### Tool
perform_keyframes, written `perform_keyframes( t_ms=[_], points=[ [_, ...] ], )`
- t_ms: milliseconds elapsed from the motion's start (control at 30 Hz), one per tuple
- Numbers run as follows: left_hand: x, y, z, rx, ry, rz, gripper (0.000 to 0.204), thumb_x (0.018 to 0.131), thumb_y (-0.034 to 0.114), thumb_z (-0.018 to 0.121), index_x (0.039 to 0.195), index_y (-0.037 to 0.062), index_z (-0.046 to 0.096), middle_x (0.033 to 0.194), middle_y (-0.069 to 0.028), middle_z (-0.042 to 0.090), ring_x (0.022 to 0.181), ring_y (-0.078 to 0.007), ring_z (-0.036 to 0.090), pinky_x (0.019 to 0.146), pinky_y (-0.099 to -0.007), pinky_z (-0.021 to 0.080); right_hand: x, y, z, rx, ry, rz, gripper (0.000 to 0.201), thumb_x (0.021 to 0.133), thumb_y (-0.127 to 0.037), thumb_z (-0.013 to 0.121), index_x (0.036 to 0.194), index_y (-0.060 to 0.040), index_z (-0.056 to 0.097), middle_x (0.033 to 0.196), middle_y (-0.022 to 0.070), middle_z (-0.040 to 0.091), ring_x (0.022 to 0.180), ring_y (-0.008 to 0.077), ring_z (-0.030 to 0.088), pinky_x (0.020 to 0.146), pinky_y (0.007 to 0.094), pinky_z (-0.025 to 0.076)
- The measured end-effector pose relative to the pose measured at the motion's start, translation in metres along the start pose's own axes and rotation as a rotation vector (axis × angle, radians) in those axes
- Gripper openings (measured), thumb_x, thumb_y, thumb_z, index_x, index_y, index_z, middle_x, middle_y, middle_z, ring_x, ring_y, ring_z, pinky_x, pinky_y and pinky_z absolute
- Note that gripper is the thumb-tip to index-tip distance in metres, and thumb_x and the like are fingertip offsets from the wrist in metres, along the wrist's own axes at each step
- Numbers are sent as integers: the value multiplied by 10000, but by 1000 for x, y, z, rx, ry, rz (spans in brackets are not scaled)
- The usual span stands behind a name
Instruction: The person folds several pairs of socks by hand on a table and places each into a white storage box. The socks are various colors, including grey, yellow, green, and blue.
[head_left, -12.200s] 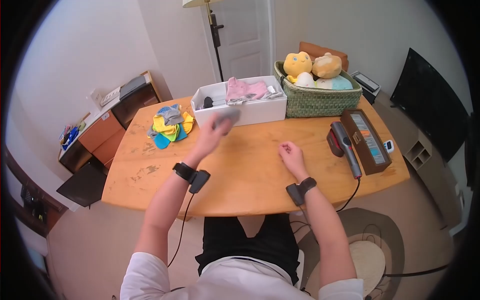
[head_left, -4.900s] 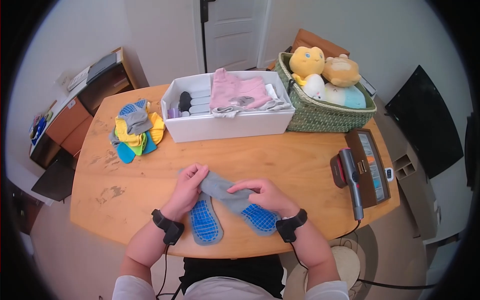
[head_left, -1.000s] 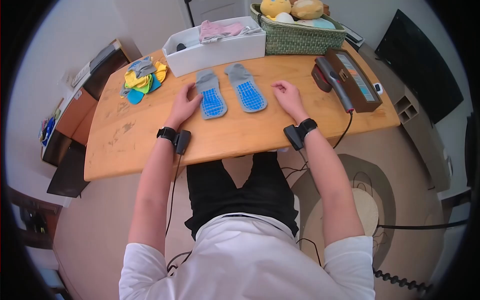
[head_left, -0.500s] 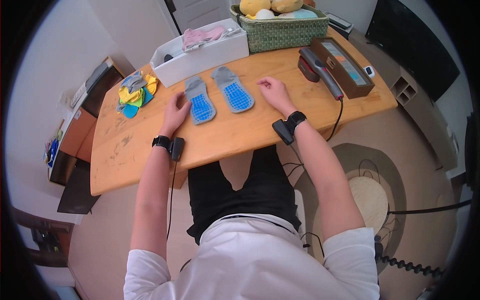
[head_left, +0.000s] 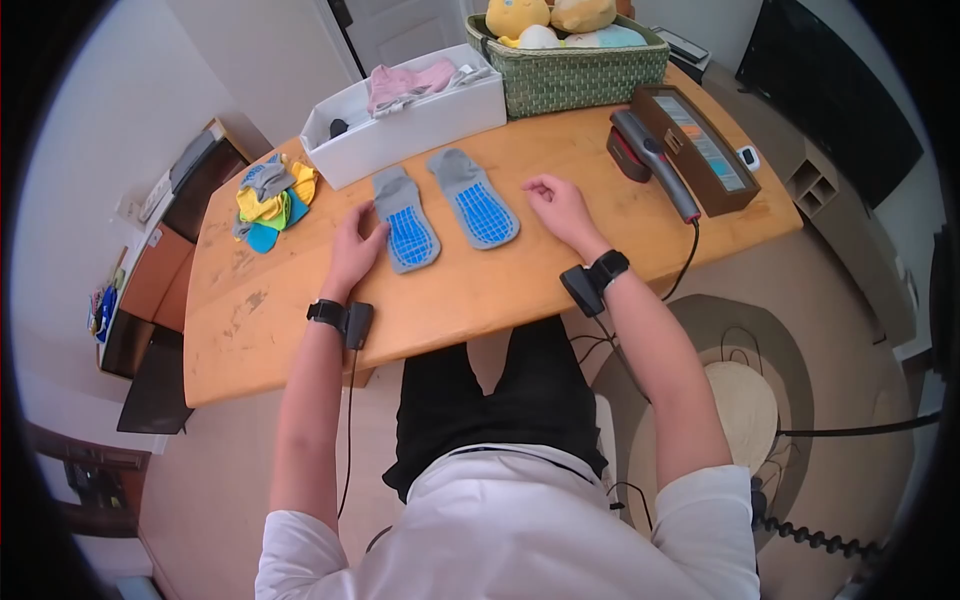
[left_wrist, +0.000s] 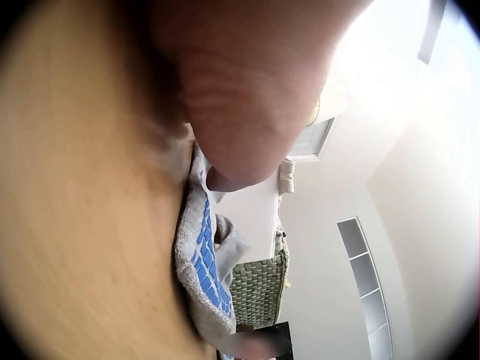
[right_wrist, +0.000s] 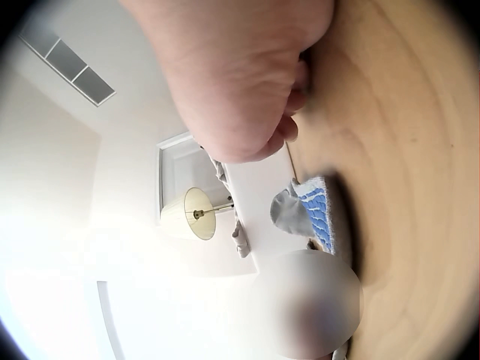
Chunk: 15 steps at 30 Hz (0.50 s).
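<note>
Two grey socks with blue grip soles lie flat side by side on the wooden table, the left sock slightly nearer the person than the right sock. My left hand rests beside the left sock, fingers relaxed and thumb tip right at its edge. In the left wrist view, the near sock shows just past the thumb side of the hand. My right hand rests on the table to the right of the pair, fingers loosely curled around nothing. A sock also appears beyond it in the right wrist view.
A pile of colourful socks lies at the left. Behind stand a white box with pink cloth and a green woven basket of plush toys. A handheld appliance with a cord and a brown case lie at the right.
Earlier the left hand carried a grey bundle by the white box, then both hands handled the grey socks. Now they lie flat, released; over the last second the hands barely move while the view shifts.
</note>
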<state>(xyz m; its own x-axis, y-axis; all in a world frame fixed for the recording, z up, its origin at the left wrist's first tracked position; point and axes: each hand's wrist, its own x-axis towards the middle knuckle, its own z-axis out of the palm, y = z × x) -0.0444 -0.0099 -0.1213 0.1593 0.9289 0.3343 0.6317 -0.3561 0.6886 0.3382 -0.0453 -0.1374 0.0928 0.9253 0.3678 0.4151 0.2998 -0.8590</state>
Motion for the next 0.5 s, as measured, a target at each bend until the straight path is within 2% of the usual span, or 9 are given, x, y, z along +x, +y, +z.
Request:
perform_keyframes(
  t_ms=[133, 200, 267, 333, 367, 400, 467, 500],
  points=[
    [3, -8, 0, 5, 0, 52, 549, 917, 252, 760, 1364, -20, 596, 1361, -221, 640, 1301, -350, 592, 1118, -414, 453, 0, -3, 0, -32, -22, 36, 201, 933, -122, 665, 1081, -11, 743, 878, 78, 725, 764, 161, 663, 739, 311, 544],
    [3, -8, 0, 10, -14, 69, 544, 905, 249, 767, 1353, -12, 604, 1428, -216, 591, 1348, -360, 549, 1142, -427, 430, 0, -4, 0, -51, -37, 33, 202, 933, -121, 665, 1085, -14, 742, 881, 78, 724, 761, 160, 662, 737, 312, 543],
    [2, -4, -2, 2, 5, 96, 509, 897, 231, 767, 1325, 0, 616, 1456, -205, 559, 1370, -358, 524, 1159, -432, 413, 2, -6, 1, -78, -82, 45, 198, 954, -91, 670, 1121, -1, 729, 877, 12, 689, 730, 79, 571, 700, 252, 499],
    [1, 14, -8, 78, -38, 79, 452, 919, 194, 751, 1325, 42, 624, 1442, -160, 561, 1369, -302, 524, 1141, -405, 429, 10, -10, 4, -114, -106, 33, 209, 953, -95, 669, 1133, -6, 727, 885, 17, 692, 723, 84, 571, 698, 256, 502],
    [1, 25, -10, 119, 4, 164, 351, 913, 161, 747, 1237, 50, 668, 1334, -125, 614, 1228, -256, 602, 1038, -376, 492, 13, -15, 6, -121, -129, 36, 210, 951, -97, 668, 1132, -8, 728, 876, 16, 690, 725, 85, 574, 698, 259, 504],
    [3, 36, -12, 121, 16, 155, 351, 913, 161, 747, 1237, 50, 668, 1334, -125, 614, 1228, -256, 602, 1038, -376, 492, 17, -20, 8, -129, -152, 39, 211, 950, -99, 667, 1131, -10, 728, 867, 16, 688, 727, 87, 576, 697, 261, 506],
    [8, 58, -15, -70, -223, -3, 300, 905, 153, 743, 1164, 8, 694, 1207, -163, 651, 1030, -268, 672, 891, -366, 552, 26, -42, 17, -104, -218, 49, 220, 939, -96, 670, 1134, -11, 728, 874, 15, 684, 725, 89, 574, 694, 265, 507],
    [12, 55, -9, -94, -236, 68, 250, 915, 147, 739, 1116, 1, 716, 1032, -125, 692, 838, -200, 670, 752, -326, 558, 33, -51, 24, -80, -272, 63, 230, 929, -94, 674, 1137, -13, 728, 880, 15, 681, 723, 91, 572, 691, 268, 508]
  ],
)
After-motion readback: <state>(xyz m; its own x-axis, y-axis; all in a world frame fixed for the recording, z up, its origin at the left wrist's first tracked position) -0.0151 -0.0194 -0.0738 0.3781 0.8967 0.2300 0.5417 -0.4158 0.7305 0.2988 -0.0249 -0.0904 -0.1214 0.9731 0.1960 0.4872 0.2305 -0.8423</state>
